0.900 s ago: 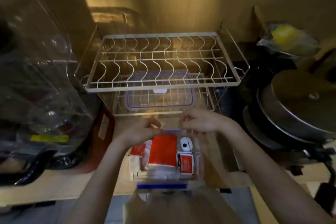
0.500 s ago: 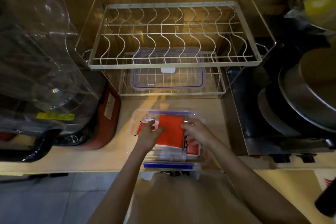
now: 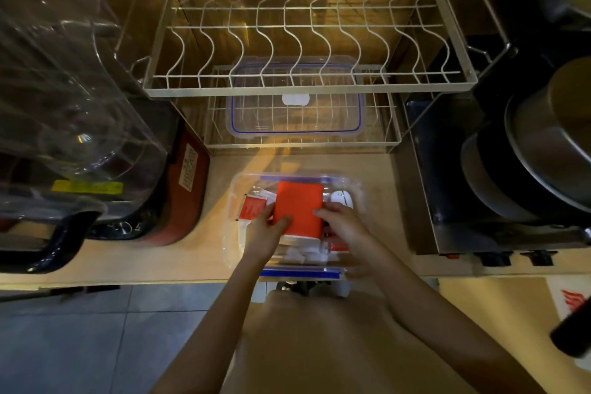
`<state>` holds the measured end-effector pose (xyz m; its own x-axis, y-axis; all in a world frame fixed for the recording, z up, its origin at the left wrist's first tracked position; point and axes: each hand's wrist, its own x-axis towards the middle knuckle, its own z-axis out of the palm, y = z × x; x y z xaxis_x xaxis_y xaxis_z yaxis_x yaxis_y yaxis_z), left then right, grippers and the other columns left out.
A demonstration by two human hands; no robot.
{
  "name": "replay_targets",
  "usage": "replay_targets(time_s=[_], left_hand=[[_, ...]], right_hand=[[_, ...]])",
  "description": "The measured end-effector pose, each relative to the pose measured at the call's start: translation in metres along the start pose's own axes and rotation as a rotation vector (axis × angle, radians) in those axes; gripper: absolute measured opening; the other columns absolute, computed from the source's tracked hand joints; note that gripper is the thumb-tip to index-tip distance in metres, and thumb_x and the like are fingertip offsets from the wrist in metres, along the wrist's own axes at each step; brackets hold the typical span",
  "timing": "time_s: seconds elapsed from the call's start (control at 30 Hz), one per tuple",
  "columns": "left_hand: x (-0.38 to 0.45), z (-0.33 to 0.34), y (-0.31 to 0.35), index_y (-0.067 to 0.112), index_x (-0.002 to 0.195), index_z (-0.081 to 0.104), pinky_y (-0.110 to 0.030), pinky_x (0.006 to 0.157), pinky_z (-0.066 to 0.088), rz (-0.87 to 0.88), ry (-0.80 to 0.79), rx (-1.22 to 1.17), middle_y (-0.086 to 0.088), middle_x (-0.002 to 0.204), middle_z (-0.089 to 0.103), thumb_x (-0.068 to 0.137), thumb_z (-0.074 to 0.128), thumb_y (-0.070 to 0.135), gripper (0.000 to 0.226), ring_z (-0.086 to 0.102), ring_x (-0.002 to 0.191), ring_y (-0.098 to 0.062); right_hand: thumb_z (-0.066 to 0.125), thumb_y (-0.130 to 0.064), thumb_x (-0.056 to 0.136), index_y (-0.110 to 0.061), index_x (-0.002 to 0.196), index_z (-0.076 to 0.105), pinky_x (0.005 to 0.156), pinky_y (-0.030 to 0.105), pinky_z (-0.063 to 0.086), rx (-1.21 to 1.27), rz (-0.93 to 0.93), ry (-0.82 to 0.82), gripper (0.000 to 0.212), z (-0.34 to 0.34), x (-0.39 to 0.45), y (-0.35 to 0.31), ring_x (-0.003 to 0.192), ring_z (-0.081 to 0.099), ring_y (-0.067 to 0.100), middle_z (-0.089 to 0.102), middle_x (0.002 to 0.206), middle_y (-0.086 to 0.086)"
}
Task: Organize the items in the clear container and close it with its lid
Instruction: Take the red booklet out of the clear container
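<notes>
The clear container, a thin-walled rectangular plastic box with blue clips on its near and far edges, sits at the front edge of the pale wooden surface. Inside it lies a flat orange box with a white lower end, resting on white packets; a smaller red-and-white packet lies at its left and a smooth white oval mouse at its far right. The left hand has its fingers curled on the orange box's left edge, thumb on top, and the right hand holds the right edge with fingers bent over it. The lid, clear plastic with a blue seal line and a white tab, lies flat on the lower tier of a white wire dish rack behind the container. At left stands a large clear plastic jug; at right, dark round metal pans are stacked on a steel stove.
</notes>
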<state>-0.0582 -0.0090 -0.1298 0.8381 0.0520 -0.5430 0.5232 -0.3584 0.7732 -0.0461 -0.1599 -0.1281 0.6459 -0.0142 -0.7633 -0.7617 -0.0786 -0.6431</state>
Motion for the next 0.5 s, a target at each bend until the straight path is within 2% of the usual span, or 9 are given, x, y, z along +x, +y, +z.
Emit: replay_targets(time_s=[0.03,0.1,0.17,0.3,0.37,0.43,0.47,0.5], left_hand=[[-0.001,-0.001,0.000,0.008,0.131,0.046,-0.023,0.080,0.048,0.013,0.019,-0.034,-0.016,0.126,0.059,0.090,0.054,0.019,0.043,0.059,0.106,-0.027],[-0.003,-0.002,0.000,0.007,0.131,0.046,-0.017,0.073,0.047,0.047,0.040,-0.105,-0.014,0.126,0.058,0.089,0.056,0.018,0.044,0.057,0.102,-0.022],[-0.005,-0.001,-0.001,0.008,0.131,0.047,-0.019,0.075,0.047,0.075,0.065,-0.150,-0.012,0.125,0.058,0.088,0.059,0.018,0.046,0.056,0.102,-0.020],[-0.011,0.004,0.002,0.012,0.128,0.049,-0.011,0.069,0.051,0.171,0.097,-0.166,-0.004,0.122,0.058,0.085,0.063,0.022,0.047,0.057,0.104,-0.017],[-0.017,0.007,0.001,0.018,0.125,0.049,-0.017,0.077,0.052,0.208,0.090,-0.210,-0.003,0.121,0.059,0.087,0.057,0.034,0.042,0.058,0.107,-0.019],[-0.024,0.012,-0.003,0.028,0.124,0.043,-0.030,0.090,0.050,0.285,0.056,-0.207,0.003,0.117,0.058,0.082,0.047,0.051,0.048,0.058,0.110,-0.015],[-0.027,0.014,-0.005,0.031,0.126,0.039,-0.029,0.094,0.048,0.340,0.026,-0.146,0.010,0.117,0.056,0.080,0.044,0.056,0.053,0.056,0.112,-0.007],[-0.031,0.017,-0.005,0.033,0.128,0.035,-0.022,0.095,0.046,0.404,-0.015,-0.071,0.017,0.119,0.052,0.079,0.043,0.059,0.057,0.052,0.112,0.002]], right_hand=[[0.061,-0.021,0.088,-0.014,0.105,0.060,0.066,0.029,0.051,0.043,-0.004,0.000,0.018,-0.003,0.001,0.001,0.084,0.061,0.021,0.063,0.097,0.006],[0.067,-0.025,0.084,-0.012,0.111,0.060,0.074,0.031,0.055,0.123,0.002,-0.029,0.031,-0.009,-0.001,0.001,0.093,0.064,0.023,0.067,0.102,0.006],[0.071,-0.027,0.079,-0.013,0.119,0.057,0.082,0.038,0.057,0.168,-0.001,-0.061,0.044,-0.012,-0.002,0.001,0.101,0.066,0.026,0.067,0.113,0.009],[0.074,-0.024,0.076,-0.019,0.123,0.054,0.073,0.033,0.056,0.172,-0.068,-0.055,0.052,-0.016,-0.010,-0.002,0.094,0.066,0.019,0.065,0.112,0.001],[0.074,-0.025,0.076,-0.022,0.123,0.053,0.070,0.031,0.056,0.183,-0.108,-0.048,0.051,-0.023,-0.018,-0.003,0.092,0.066,0.016,0.064,0.113,-0.001],[0.071,-0.023,0.078,-0.028,0.121,0.051,0.068,0.028,0.055,0.209,-0.150,-0.044,0.047,-0.034,-0.027,-0.004,0.093,0.065,0.015,0.063,0.111,-0.004],[0.071,-0.021,0.078,-0.028,0.123,0.051,0.070,0.029,0.055,0.240,-0.168,-0.035,0.050,-0.041,-0.031,-0.005,0.094,0.065,0.016,0.063,0.111,-0.004],[0.071,-0.022,0.075,-0.025,0.126,0.051,0.074,0.032,0.055,0.278,-0.184,-0.021,0.055,-0.049,-0.034,-0.006,0.096,0.066,0.019,0.063,0.114,-0.001]])
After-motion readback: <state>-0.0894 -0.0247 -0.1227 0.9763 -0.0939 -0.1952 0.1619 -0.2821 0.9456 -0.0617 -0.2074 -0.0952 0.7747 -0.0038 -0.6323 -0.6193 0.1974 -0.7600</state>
